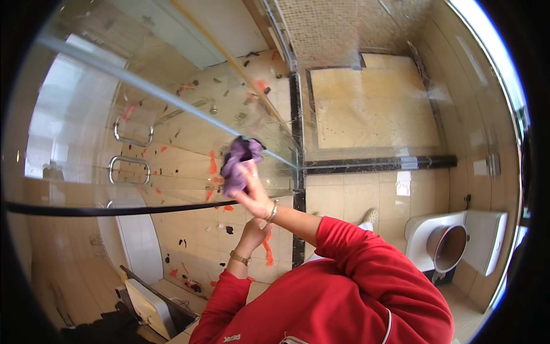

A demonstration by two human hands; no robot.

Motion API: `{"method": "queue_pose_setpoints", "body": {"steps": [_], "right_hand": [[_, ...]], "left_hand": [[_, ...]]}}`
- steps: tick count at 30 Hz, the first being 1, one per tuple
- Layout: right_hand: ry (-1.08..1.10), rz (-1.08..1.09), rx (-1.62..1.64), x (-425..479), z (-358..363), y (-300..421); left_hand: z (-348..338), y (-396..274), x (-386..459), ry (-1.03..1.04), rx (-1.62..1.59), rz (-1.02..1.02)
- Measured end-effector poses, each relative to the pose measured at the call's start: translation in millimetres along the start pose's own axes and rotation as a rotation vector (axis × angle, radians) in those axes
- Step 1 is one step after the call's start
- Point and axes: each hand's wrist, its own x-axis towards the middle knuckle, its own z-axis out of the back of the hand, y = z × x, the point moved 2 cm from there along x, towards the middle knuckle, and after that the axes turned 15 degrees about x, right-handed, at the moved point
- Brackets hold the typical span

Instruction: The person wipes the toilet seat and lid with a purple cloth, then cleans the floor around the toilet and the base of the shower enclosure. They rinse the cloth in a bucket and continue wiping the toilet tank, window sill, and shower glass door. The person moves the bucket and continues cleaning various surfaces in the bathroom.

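Observation:
My right hand [255, 195], with a bracelet at the wrist, grips a crumpled purple and black cloth [240, 165]. The cloth lies against a clear glass panel [184, 172], close to its dark-edged rim [129, 210]. Just below the right wrist is my left hand [252, 234], wearing a gold-toned watch [239, 258]. Its fingers are partly covered by the right wrist, so whether they hold anything is unclear. Farther left on the glass, a looped metal door handle [129, 170] shows beside a second loop that may be its reflection.
Orange and black scraps [268, 249] litter the tiled floor. A dark stone sill [378, 165] crosses the floor ahead. At the right stands a white toilet [417, 228] with a metal pot [449, 247] on it. A white fixture [139, 241] is at the left.

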Motion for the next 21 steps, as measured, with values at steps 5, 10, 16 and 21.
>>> {"method": "queue_pose_setpoints", "body": {"steps": [5,10,16,21], "right_hand": [[0.045,0.233,-0.071,1.2,13.0,-17.0],[-0.194,-0.083,-0.210,-12.8,62.9,-71.2],[-0.129,-0.241,-0.260,-0.5,136.1,-41.4],[-0.379,-0.299,-0.283,-79.3,232.4,42.3]], "left_hand": [[4.7,-8.3,3.9,0.018,-0.019,-0.027],[10.8,-18.4,4.9,-0.024,-0.069,-0.035],[1.1,-47.0,30.6,0.039,-0.101,-0.109],[-31.5,-112.5,54.4,0.137,-0.129,-0.255]]}}
